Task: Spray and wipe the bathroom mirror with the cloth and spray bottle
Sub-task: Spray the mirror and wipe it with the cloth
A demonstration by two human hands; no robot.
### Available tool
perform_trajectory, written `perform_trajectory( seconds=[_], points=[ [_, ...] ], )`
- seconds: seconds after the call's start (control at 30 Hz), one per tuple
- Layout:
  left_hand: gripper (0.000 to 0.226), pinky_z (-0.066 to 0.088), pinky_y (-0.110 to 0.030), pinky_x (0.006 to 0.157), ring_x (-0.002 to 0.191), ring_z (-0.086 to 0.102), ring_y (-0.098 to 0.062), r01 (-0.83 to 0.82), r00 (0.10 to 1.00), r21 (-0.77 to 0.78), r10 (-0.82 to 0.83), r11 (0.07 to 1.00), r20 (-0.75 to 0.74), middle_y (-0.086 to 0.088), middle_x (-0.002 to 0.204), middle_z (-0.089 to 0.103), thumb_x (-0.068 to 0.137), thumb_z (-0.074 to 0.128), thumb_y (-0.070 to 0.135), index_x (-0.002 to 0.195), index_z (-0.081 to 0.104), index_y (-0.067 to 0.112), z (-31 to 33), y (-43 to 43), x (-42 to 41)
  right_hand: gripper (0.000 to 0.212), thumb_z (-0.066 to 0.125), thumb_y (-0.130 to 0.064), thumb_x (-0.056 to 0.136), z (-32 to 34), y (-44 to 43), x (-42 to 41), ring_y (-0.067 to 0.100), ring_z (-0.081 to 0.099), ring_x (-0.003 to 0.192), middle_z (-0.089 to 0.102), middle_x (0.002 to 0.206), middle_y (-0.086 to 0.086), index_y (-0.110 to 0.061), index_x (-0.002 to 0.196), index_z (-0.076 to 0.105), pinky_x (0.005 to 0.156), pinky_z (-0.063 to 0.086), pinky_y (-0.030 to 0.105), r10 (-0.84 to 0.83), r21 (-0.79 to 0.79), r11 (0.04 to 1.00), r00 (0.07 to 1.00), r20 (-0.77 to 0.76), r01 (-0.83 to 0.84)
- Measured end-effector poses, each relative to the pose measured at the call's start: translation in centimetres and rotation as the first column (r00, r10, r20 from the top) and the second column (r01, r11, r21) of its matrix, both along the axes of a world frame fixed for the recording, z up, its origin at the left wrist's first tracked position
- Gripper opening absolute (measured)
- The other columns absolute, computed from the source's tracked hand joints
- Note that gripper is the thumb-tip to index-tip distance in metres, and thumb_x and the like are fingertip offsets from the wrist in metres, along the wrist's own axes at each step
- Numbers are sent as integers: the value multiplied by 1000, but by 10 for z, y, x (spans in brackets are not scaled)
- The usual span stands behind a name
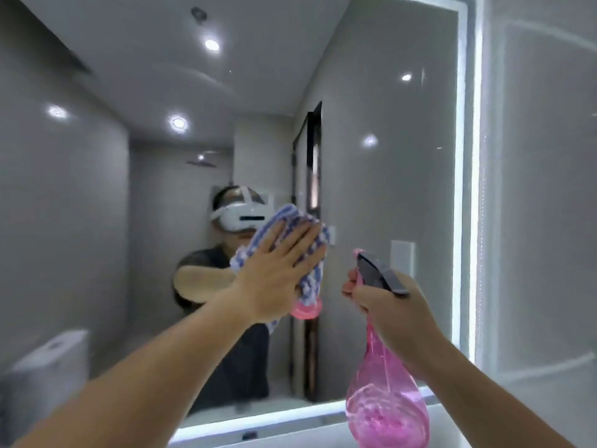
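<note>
The large bathroom mirror fills most of the view, with a lit strip along its right and bottom edges. My left hand is spread flat, pressing a blue-and-white checked cloth against the glass near the middle. My right hand grips the neck of a pink translucent spray bottle with a grey trigger head, held upright just right of the cloth and a little back from the glass. The nozzle points left toward the mirror.
The mirror reflects a person wearing a white headset, a toilet at lower left, a dark door frame and ceiling lights. A pale tiled wall stands right of the mirror. A white counter edge runs below.
</note>
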State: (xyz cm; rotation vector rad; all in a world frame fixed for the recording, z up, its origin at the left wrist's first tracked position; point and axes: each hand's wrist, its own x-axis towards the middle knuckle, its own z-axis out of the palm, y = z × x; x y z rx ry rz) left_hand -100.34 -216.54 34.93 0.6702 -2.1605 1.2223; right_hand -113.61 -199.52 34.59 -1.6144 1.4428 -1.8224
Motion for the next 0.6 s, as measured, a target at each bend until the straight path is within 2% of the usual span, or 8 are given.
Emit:
perform_trajectory(
  seconds=[0.03,0.1,0.17,0.3,0.37,0.47,0.53,0.6],
  points=[
    [63,-18,-42,113,139,-20,-24,25,995,37,-28,999,97,-3,155,-5,87,21,31,148,7,20,-31,2,6,14,58,-3,76,-4,0,-6,16,38,54,44,58,10,7,70,51,47,33,20,-26,5,1000,999,34,26],
    [59,-20,-38,113,138,-25,-18,63,967,36,-70,997,245,0,153,-22,89,9,30,145,-7,20,-67,-3,32,11,55,0,73,-9,1,-19,20,43,62,47,65,11,9,76,52,55,36,30,-63,30,998,995,80,61],
    [56,-15,-37,115,141,-23,-17,107,958,-43,-92,993,271,2,151,-32,93,2,33,144,-18,21,-59,-11,58,19,52,2,71,-10,3,-32,25,46,68,50,72,13,14,85,51,60,36,37,-75,60,996,990,119,68],
    [67,-5,-43,115,143,11,-30,-19,970,-87,-3,996,-244,-17,156,13,84,28,32,147,17,11,25,-7,72,14,52,3,73,-8,6,-49,26,48,72,53,76,22,8,87,53,59,39,37,-75,74,995,991,114,67],
    [71,-9,-46,114,144,4,-34,-74,879,12,71,997,-472,-22,155,11,82,24,37,147,19,8,66,-1,51,11,53,3,75,-8,8,-54,26,50,73,56,86,38,4,86,54,53,40,28,-67,76,995,995,78,61],
    [71,-10,-52,112,144,-7,-34,-69,727,101,120,992,-676,-20,157,-1,85,22,38,149,6,12,92,3,1,14,53,4,76,-17,8,-63,27,51,74,57,96,40,9,89,54,54,42,28,-47,73,996,997,64,42],
    [68,-8,-52,115,144,-10,-31,-63,804,70,92,996,-587,-16,158,-3,88,25,36,149,1,16,76,4,-35,12,52,5,76,-24,8,-68,27,50,74,57,89,39,11,86,54,58,41,32,-51,74,996,996,70,45],
    [68,-2,-52,116,145,0,-31,16,941,20,-9,1000,-339,-14,158,9,88,37,30,149,11,17,32,7,-69,13,52,3,75,-30,8,-71,25,48,71,55,88,40,13,84,53,59,38,33,-58,73,996,995,82,52]
  ],
)
